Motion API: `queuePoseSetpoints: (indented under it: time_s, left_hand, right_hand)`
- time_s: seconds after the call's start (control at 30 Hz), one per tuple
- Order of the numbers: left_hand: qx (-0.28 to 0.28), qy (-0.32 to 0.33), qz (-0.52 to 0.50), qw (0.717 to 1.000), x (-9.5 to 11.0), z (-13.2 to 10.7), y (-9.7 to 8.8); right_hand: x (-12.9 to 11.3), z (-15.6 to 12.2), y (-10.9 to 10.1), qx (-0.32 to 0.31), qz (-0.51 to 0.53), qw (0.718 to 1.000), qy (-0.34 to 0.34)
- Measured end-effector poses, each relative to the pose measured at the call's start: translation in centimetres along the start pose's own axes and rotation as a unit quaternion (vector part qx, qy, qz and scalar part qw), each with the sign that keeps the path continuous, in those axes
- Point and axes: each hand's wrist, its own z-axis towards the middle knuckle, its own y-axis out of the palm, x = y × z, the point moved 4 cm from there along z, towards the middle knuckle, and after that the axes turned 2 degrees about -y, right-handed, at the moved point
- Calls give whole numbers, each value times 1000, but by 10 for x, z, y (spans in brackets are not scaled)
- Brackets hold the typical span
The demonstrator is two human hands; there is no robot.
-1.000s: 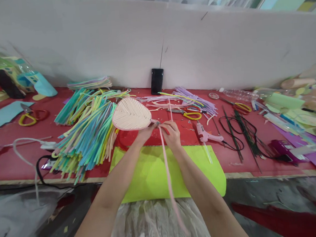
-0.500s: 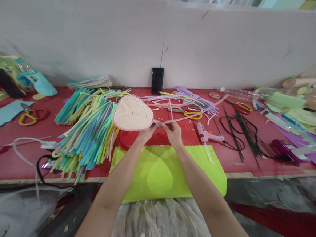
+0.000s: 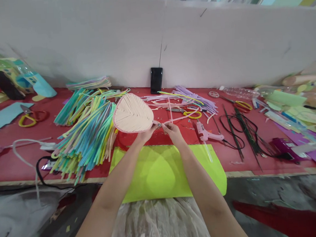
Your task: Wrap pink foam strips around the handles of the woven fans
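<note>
A leaf-shaped fan [image 3: 133, 114] with cream ribs and a pink edge points up to the left. My left hand [image 3: 147, 134] is closed around its narrow stem end, and the fingertips pinch there. Close beside it, my right hand [image 3: 173, 132] pinches a pink pipe cleaner [image 3: 184, 118] against or near the stem. The strip's free end trails right, over the red board [image 3: 159, 137]. Another upright pink piece [image 3: 170, 109] shows behind the right fingers. The exact join between the fingertips is too small to make out.
Bundles of coloured pipe cleaners [image 3: 90, 134] lie left, purple ones [image 3: 194, 98] behind. Scissors [image 3: 192, 114], a pink glue gun [image 3: 207, 133] and green wires [image 3: 245, 133] lie right. A phone [image 3: 156, 80] leans on the wall. A yellow-green sheet [image 3: 159, 173] hangs over the front edge.
My right hand has shifted slightly left, its fingertips closer to my left ones. The pink pipe cleaner's free end has swung in and reaches less far right. The fan barely moves.
</note>
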Motion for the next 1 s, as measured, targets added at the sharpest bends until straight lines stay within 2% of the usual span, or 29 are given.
queuePoseSetpoints:
  time_s: [0.13,0.37,0.6,0.8,1.0]
  left_hand:
    - [1,17,-14,1000,4,-1,0]
    - [13,-1,-16,1000,7,-1,-2]
    - [25,-52,19,998,6,-3,-8]
    - [7,-41,12,999,9,-3,-6]
    - [30,-50,-89,994,-1,-1,0]
  right_hand:
    - [-1,0,2,3,12,1000,-22]
    - [-10,-2,2,33,-19,999,-28]
    - [-13,-1,6,-12,-4,999,-43]
    - [-13,-4,4,51,-39,996,-58]
    - [-14,-7,4,89,-46,993,-69]
